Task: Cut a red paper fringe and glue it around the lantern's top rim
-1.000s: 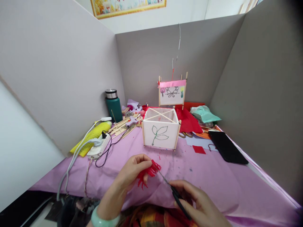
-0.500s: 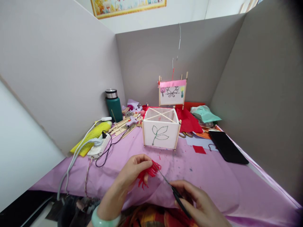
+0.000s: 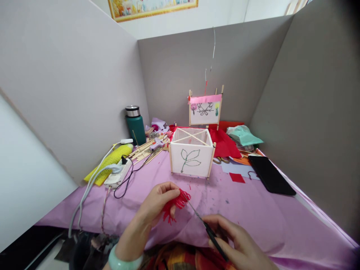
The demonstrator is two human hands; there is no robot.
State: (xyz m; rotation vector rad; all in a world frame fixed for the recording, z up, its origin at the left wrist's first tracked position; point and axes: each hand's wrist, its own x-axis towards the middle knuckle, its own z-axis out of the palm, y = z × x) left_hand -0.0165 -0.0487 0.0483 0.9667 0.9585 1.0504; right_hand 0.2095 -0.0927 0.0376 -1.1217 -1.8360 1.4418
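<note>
Pinched in my left hand (image 3: pixel 161 200) is a red fringed strip (image 3: pixel 182 199), its cut strands hanging down and to the right; whether it is paper or cloth I cannot tell. My right hand (image 3: pixel 229 234) grips black-handled scissors (image 3: pixel 209 230). Their thin blades reach up and left into the strip's fringe, near my left fingertips. Just beyond my hands a white box lantern (image 3: pixel 191 159) stands upright, with a green leaf drawing on its front and crossed sticks on top.
Behind hangs a second lantern (image 3: pixel 205 111). At left are a green bottle (image 3: pixel 135 125), wooden sticks (image 3: pixel 146 150), a glue gun (image 3: pixel 156 144) and a power strip (image 3: pixel 118 176) with cables. A black phone (image 3: pixel 271 175), red square (image 3: pixel 237 177) and red cloth (image 3: pixel 223 144) lie at right.
My left hand and the red strip have shifted very slightly up and left. The scissors stay at the fringe, nearly unmoved.
</note>
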